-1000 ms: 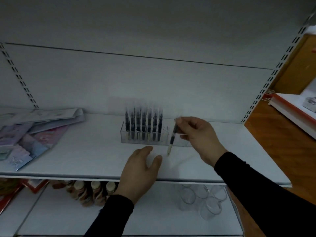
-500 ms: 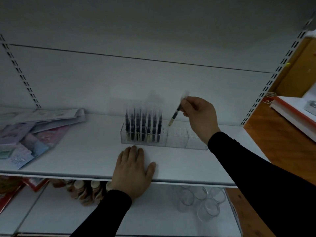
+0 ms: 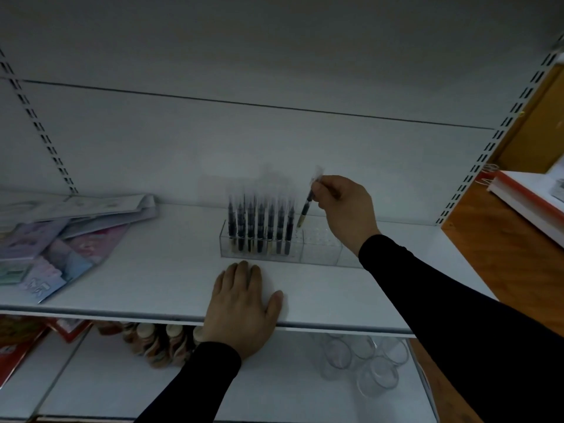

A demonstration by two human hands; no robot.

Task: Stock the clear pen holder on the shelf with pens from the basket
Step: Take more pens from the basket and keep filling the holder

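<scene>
The right hand [image 3: 346,206] has risen from the front of the shelf [image 3: 335,297] over the last second and now hovers above the clear pen holder [image 3: 317,248], its fingers [image 3: 319,190] pinching a pen [image 3: 306,207] near the top end. The pen hangs tilted, tip down, just over the first empty section to the right of the standing pens [image 3: 261,228] — those fill only the holder's left part. The left hand [image 3: 244,303], which was curled a second ago, now lies flat on the shelf edge in front of the holder, fingers straight and holding nothing. To my eye the pen is lined up for the drop — it needs lowering into a slot. The basket is out of view.
</scene>
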